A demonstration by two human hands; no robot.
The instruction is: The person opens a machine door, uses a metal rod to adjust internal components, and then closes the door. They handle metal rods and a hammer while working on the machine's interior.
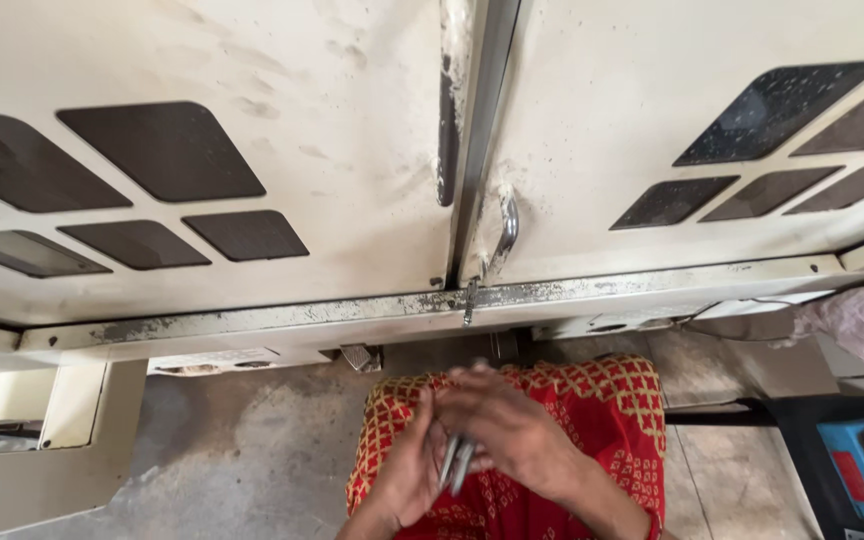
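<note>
My two hands meet low in the middle of the view, over my red garment with a yellow lattice pattern (612,400). My left hand (407,470) is cupped with its palm turned inward, and a few slim silvery metal pieces (455,462) lie against it. My right hand (512,425) closes over the same metal pieces from above, its fingers curled. The hands are blurred by motion. Most of the metal pieces are hidden between the palms.
Ahead stand two cream machine doors with dark diamond-shaped windows, the left door (252,120) and the right door (652,110). A metal handle (505,232) sits at their seam. A grimy sill (352,312) runs below. A blue box (857,465) stands on the concrete floor (242,450) at right.
</note>
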